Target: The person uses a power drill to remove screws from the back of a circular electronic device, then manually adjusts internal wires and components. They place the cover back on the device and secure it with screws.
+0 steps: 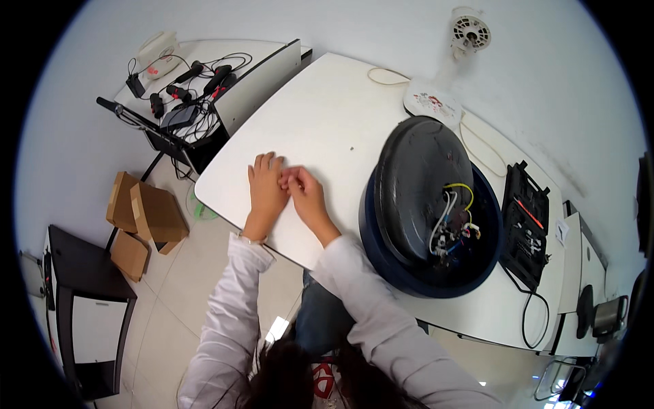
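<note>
Pale walls [272,20] and a tiled floor [180,293] surround a white tabletop [306,116] with rounded corners. Beyond its left edge stands a desk with tangled black cables and black-and-red devices [178,93]; cardboard boxes [162,213] sit on the floor below, near a dark cabinet [85,259].

Over the left part of the tabletop, the left hand [268,189] is spread back-up, its fingers stretched forward. Beside it, the right hand [304,193] curls its fingers against the left hand's inner side; whether anything is pinched there I cannot tell.

To the right of both hands, near the right sleeve [364,276], a round dark-blue tub [436,288] stands on the tabletop. A dark grey disc [415,180] leans tilted in it, with white wires [447,208] and a yellow wire [472,198] beside its lower right part. Farther right lies an open black tool case [523,178] with a red tool [528,213] inside. Behind the tub stands a white fan [471,33] on a printed base.
</note>
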Demonstrator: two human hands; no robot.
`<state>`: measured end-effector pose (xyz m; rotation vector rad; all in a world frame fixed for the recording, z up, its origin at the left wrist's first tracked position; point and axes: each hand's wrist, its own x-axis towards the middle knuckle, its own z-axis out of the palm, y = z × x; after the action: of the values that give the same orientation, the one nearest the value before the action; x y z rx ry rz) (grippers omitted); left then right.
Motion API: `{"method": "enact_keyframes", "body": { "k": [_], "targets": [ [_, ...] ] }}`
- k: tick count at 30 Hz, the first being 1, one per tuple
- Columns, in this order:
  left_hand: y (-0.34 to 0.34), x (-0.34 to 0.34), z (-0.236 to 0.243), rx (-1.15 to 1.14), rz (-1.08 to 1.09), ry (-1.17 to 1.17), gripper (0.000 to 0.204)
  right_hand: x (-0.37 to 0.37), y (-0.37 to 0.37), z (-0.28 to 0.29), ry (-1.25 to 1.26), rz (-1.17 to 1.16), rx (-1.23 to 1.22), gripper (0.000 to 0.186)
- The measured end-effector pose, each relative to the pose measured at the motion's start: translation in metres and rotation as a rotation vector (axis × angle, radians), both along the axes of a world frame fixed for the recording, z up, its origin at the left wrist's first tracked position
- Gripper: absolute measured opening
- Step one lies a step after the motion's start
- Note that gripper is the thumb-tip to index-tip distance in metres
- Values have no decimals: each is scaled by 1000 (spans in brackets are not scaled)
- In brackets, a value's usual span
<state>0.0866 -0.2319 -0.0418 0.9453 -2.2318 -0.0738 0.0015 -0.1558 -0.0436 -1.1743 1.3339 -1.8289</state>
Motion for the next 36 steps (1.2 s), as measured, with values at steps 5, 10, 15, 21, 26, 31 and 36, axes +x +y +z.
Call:
{"method": "enact_keyframes", "body": {
  "k": [5, 10, 15, 21, 26, 31, 36],
  "targets": [
    [-1, -13, -3, -56, -9, -36, 32, -3, 175, 17, 1004, 33, -3, 41],
    [8, -8, -1, 276, 42, 147, 72, -29, 357, 22, 831, 35, 321, 29],
    [-65, 18, -44, -90, -115, -140, 50, -56, 521, 13, -97, -555, 275, 30],
    [-44, 13, -33, 137, -70, -99, 39, -128, 550, 36, -66, -561, -294, 51],
    [-65, 21, -47, 114, -133, -62, 39, -130, 495, 70, -494, -351, -566, 70],
    [-77, 28, -51, 142, -154, -70, 40, -135, 476, 82, -739, 23, -814, 81],
    [-60, 27, -41, 20, -97, 68, 43, -132, 474, 83, -686, -16, -734, 84]
  ]
}}
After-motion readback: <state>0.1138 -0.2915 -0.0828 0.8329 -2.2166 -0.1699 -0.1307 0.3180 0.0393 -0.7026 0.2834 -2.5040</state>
